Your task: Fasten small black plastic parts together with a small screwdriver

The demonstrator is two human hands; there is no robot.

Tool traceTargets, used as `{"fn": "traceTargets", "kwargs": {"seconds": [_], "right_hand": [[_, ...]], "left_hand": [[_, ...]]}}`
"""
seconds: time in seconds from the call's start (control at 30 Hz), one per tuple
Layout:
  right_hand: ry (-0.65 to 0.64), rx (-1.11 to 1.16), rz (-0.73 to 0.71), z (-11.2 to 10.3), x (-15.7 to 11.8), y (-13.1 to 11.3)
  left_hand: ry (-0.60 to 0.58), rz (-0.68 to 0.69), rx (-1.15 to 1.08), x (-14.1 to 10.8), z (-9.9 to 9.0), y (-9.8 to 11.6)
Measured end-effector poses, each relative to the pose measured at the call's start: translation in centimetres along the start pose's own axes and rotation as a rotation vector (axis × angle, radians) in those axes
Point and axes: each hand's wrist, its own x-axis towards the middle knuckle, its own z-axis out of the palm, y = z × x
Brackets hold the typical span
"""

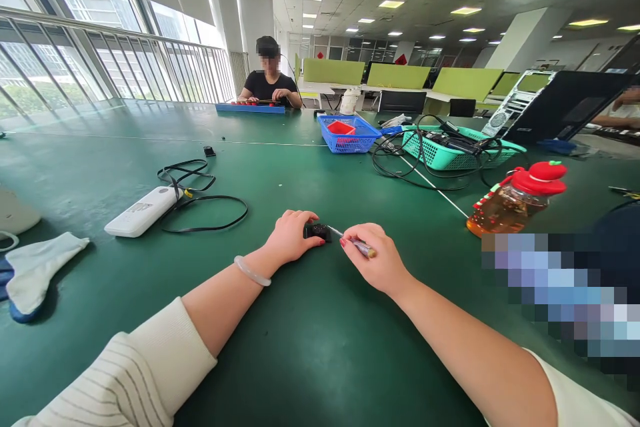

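A small black object sits on the green table in front of me, its details too small to tell. My left hand grips it from the left, fingers behind and thumb in front. From the right, my right hand holds a thin screwdriver-like tool with a brownish, translucent handle. The tool's metal tip points left and reaches the right edge of the black object; whether it touches cannot be made out.
A white power strip with a black cable lies left, beyond a glove. Blue and teal baskets with tangled cables stand farther back. A red-lidded bottle is right. Across the table sits a person.
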Motion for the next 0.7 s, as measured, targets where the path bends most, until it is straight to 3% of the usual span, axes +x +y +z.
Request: {"fn": "traceTargets", "kwargs": {"seconds": [0.2,0.7], "right_hand": [[-0.059,0.001,-0.247,-0.34,-0.31,-0.58],[-0.328,-0.279,-0.392,0.46,-0.66,-0.65]], "left_hand": [[-0.005,0.018,0.024,0.10,0.36,-0.34],[-0.010,0.027,0.069,0.14,0.64,-0.58]]}}
